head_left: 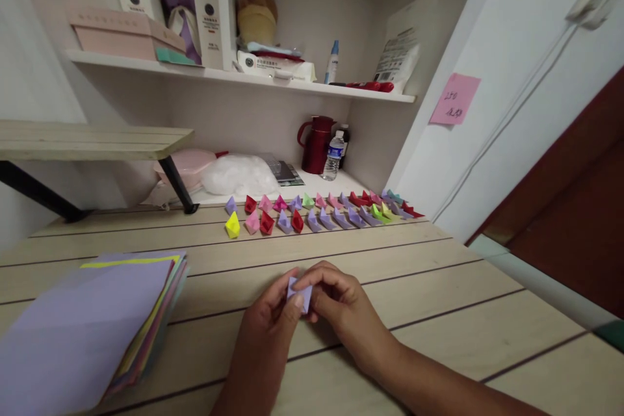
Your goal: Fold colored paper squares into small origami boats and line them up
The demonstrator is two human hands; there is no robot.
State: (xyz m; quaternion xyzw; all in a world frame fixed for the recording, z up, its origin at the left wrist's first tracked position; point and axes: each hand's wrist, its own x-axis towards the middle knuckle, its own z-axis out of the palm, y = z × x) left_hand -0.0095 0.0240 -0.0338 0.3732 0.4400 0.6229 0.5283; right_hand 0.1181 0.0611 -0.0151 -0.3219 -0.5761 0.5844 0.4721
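A small folded square of lilac paper (306, 299) is held just above the wooden table (409, 351). My left hand (273, 315) pinches it from the left, thumb lying on its face. From the right, my right hand (336, 299) grips it too, with the index finger bent over its upper part. The fingers behind the paper are partly hidden. Beyond my hands, folded paper boats stand in two rows, among them a yellow boat (233, 225), a dark red boat (266, 223) and a green boat (307, 200).
To the left lies a stack of coloured paper sheets (73, 325), lilac on top. A raised wooden stand (97, 140) with black legs is behind it. At the back are a dark red jug (318, 146), a water bottle (334, 157) and a white fluffy bundle (238, 174) beneath a loaded shelf (195, 71).
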